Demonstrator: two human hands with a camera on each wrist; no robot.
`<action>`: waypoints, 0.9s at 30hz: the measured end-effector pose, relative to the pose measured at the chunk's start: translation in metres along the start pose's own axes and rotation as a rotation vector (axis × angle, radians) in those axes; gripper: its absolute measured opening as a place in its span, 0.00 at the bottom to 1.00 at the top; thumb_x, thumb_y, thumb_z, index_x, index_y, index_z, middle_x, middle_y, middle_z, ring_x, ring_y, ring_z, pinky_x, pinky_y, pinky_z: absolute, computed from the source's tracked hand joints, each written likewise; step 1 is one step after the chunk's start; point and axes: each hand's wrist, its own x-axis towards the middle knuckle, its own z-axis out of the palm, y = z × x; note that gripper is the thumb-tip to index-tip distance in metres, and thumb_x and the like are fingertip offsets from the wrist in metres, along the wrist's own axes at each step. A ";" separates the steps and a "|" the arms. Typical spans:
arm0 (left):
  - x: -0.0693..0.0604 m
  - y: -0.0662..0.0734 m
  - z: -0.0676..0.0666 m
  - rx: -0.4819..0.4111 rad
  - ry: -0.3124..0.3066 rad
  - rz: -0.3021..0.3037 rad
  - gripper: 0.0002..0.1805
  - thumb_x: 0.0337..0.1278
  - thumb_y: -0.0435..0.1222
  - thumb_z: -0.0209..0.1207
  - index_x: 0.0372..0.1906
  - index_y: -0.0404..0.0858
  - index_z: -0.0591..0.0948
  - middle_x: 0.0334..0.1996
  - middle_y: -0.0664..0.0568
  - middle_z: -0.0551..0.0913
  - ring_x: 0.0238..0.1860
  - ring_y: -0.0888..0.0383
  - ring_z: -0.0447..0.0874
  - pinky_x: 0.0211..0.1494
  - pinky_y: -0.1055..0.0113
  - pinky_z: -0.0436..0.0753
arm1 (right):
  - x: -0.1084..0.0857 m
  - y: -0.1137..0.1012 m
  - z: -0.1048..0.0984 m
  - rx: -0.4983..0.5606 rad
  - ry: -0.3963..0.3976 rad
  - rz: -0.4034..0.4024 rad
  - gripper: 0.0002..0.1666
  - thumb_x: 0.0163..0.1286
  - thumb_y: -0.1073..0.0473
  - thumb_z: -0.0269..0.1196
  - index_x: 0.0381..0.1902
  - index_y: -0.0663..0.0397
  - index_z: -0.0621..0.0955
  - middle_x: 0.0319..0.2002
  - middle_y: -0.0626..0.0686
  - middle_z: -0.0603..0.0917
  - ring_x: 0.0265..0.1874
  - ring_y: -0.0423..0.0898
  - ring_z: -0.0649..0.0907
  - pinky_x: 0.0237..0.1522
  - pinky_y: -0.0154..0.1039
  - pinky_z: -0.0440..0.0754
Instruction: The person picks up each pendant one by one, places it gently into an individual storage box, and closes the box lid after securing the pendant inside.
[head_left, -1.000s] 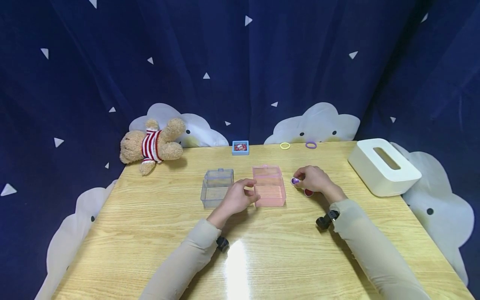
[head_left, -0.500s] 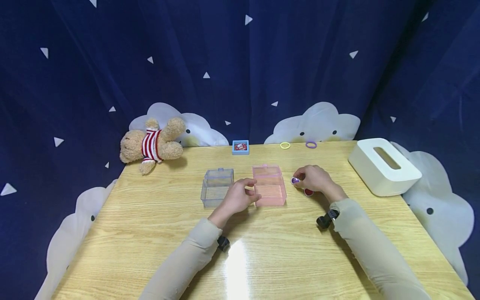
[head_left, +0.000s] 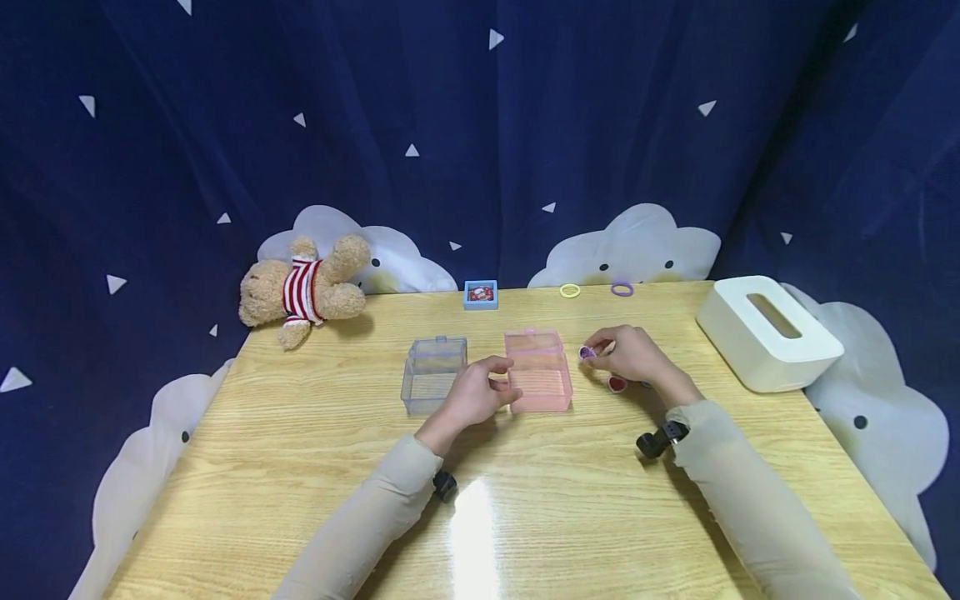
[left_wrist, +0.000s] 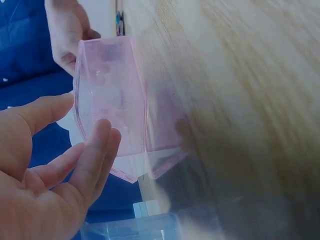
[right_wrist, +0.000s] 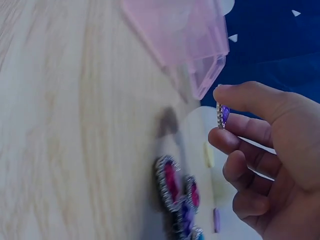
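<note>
Between thumb and fingertips, my right hand [head_left: 632,353] pinches a purple gem [head_left: 587,353] with a silvery beaded rim [right_wrist: 219,116], just above the table. Beneath that hand lies a red gem [head_left: 617,384]; the right wrist view shows several gems there, among them a larger red one [right_wrist: 170,181] and a purple one [right_wrist: 187,216]. My left hand [head_left: 477,393] is held at the left side of a clear pink box [head_left: 542,403], fingers loosely bent. Whether its fingertips touch the wall is unclear. The pink box's lid stands raised.
A clear bluish box [head_left: 414,403], lid raised, stands left of the pink one. Behind are a small blue square tray [head_left: 481,306], a yellow ring [head_left: 570,292] and a purple ring [head_left: 622,289]. A teddy bear [head_left: 302,290] lies back left, a white tissue box [head_left: 765,358] right.
My right hand has risen slightly and shifted a little away from me with the purple gem, leaving the red gem below more exposed. My left hand stays in place.
</note>
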 end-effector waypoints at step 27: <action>0.001 0.003 0.000 0.008 0.004 -0.002 0.28 0.56 0.36 0.70 0.62 0.37 0.78 0.57 0.40 0.83 0.45 0.51 0.90 0.41 0.69 0.88 | -0.004 -0.056 0.007 0.044 -0.084 -0.226 0.15 0.57 0.56 0.73 0.44 0.44 0.88 0.37 0.45 0.89 0.24 0.40 0.78 0.27 0.32 0.75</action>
